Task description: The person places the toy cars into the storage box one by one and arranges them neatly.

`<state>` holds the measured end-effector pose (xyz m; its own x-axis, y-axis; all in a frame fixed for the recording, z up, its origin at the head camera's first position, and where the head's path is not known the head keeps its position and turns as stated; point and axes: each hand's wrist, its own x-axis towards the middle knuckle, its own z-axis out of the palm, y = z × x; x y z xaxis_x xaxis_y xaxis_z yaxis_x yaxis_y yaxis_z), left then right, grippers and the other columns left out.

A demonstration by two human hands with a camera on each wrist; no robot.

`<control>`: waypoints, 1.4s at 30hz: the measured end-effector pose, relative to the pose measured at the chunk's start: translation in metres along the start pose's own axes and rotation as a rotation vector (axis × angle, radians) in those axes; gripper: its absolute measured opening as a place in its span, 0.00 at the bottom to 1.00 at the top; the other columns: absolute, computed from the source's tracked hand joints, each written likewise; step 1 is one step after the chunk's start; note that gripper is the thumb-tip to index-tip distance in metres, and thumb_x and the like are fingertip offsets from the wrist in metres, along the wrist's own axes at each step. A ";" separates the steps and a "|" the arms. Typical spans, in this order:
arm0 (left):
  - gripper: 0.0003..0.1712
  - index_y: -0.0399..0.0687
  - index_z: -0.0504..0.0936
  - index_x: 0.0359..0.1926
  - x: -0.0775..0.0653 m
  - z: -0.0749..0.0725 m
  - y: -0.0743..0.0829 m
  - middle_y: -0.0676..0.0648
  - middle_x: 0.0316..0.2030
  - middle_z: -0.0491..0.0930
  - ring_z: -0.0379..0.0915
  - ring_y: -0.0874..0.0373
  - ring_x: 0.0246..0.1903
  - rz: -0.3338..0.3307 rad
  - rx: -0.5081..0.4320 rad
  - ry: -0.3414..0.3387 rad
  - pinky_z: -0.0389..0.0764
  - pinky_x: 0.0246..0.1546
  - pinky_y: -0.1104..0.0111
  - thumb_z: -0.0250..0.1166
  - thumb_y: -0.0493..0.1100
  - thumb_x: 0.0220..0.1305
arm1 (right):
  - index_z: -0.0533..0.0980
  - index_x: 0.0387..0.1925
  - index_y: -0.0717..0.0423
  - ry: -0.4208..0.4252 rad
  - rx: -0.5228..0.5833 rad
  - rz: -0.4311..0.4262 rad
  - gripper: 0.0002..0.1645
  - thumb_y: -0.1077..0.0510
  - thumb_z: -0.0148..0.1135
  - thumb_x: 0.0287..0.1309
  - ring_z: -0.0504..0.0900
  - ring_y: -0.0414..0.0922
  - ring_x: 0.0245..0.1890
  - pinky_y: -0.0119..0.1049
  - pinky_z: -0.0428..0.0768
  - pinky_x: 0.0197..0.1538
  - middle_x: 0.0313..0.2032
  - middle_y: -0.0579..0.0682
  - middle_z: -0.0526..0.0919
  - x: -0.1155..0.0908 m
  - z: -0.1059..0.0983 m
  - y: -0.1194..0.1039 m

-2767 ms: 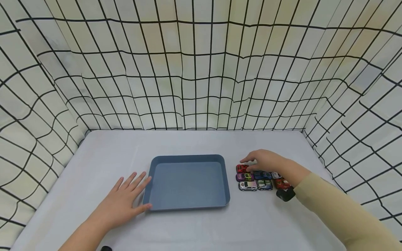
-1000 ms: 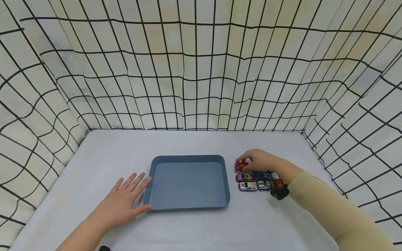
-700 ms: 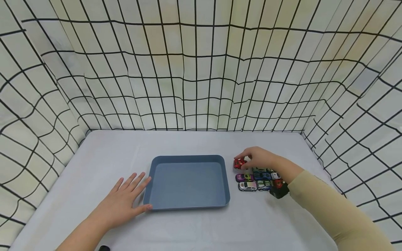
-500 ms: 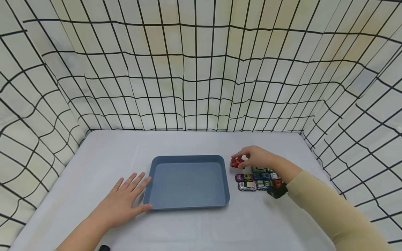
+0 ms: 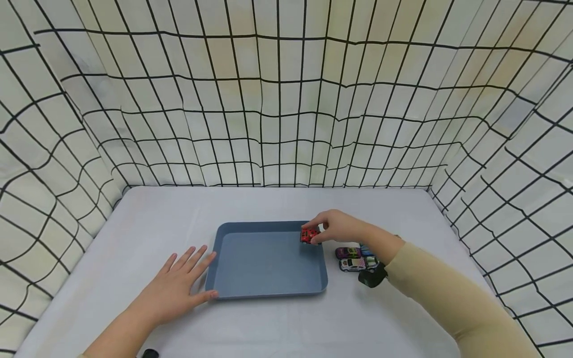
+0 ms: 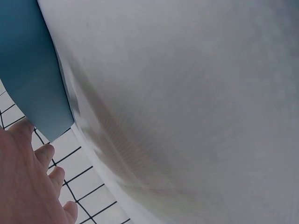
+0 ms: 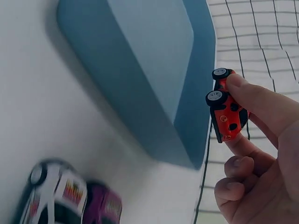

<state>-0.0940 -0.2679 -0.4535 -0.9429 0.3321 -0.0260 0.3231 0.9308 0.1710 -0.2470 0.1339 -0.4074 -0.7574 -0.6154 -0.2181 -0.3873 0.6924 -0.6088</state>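
Note:
Between thumb and fingers my right hand (image 5: 342, 226) pinches a red toy car (image 5: 309, 235) with black spots, seen side-on with its wheels in the right wrist view (image 7: 228, 109). The car is over the back right corner of a blue-grey rectangular tray (image 5: 268, 293). Spread flat, my left hand (image 5: 172, 288) lies at the tray's left side, its thumb and fingertips right at the rim. In the left wrist view the fingers (image 6: 45, 154) show beside the tray wall (image 6: 37, 84).
Right of the tray, several toy cars stand close together, among them a purple one (image 5: 347, 253) and a white one (image 5: 352, 264); the right forearm partly hides others. White cloth with black grid lines (image 5: 286, 99) encloses the table (image 5: 277, 328) at the back and sides.
My right hand has taken the red toy car from the group, lifted it and carried it left over the tray's corner. The left hand has stayed in place.

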 end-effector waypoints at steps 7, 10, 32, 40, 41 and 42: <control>0.54 0.54 0.59 0.76 0.001 0.001 0.001 0.42 0.76 0.54 0.46 0.39 0.74 0.004 -0.004 0.005 0.44 0.71 0.40 0.55 0.78 0.58 | 0.82 0.56 0.41 -0.040 0.003 -0.043 0.26 0.50 0.75 0.54 0.74 0.42 0.33 0.34 0.75 0.33 0.42 0.39 0.81 0.022 0.023 -0.027; 0.54 0.54 0.59 0.76 0.001 0.002 0.002 0.42 0.76 0.54 0.45 0.39 0.74 0.001 -0.008 0.007 0.44 0.71 0.40 0.55 0.78 0.58 | 0.82 0.56 0.40 -0.050 -0.001 -0.054 0.26 0.49 0.75 0.54 0.74 0.41 0.31 0.33 0.75 0.32 0.41 0.38 0.80 0.030 0.032 -0.037; 0.54 0.53 0.60 0.76 -0.001 -0.001 0.004 0.42 0.75 0.56 0.47 0.39 0.74 -0.008 -0.005 -0.004 0.45 0.70 0.40 0.56 0.78 0.58 | 0.81 0.58 0.39 -0.164 -0.094 -0.163 0.26 0.46 0.73 0.56 0.75 0.33 0.37 0.26 0.75 0.36 0.40 0.35 0.82 0.067 0.091 -0.090; 0.54 0.53 0.60 0.76 0.001 -0.002 0.003 0.42 0.75 0.56 0.47 0.39 0.74 0.002 0.000 0.007 0.45 0.70 0.40 0.54 0.79 0.58 | 0.82 0.57 0.41 -0.215 -0.134 -0.176 0.26 0.48 0.73 0.56 0.76 0.29 0.38 0.24 0.75 0.43 0.39 0.36 0.85 0.074 0.108 -0.104; 0.54 0.53 0.60 0.76 0.001 -0.001 0.002 0.42 0.75 0.56 0.47 0.39 0.74 0.005 0.000 0.010 0.45 0.70 0.40 0.54 0.79 0.58 | 0.82 0.57 0.41 -0.218 -0.146 -0.182 0.26 0.47 0.73 0.56 0.76 0.29 0.38 0.24 0.75 0.43 0.39 0.36 0.85 0.075 0.110 -0.105; 0.54 0.53 0.60 0.76 0.001 -0.001 0.002 0.42 0.75 0.56 0.47 0.39 0.74 0.007 -0.001 0.011 0.46 0.70 0.40 0.54 0.79 0.58 | 0.82 0.57 0.41 -0.218 -0.157 -0.185 0.25 0.47 0.73 0.56 0.76 0.29 0.38 0.24 0.75 0.43 0.40 0.35 0.85 0.075 0.111 -0.107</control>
<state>-0.0944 -0.2657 -0.4522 -0.9415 0.3367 -0.0137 0.3295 0.9284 0.1718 -0.2043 -0.0283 -0.4440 -0.5427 -0.7907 -0.2833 -0.5972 0.6004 -0.5317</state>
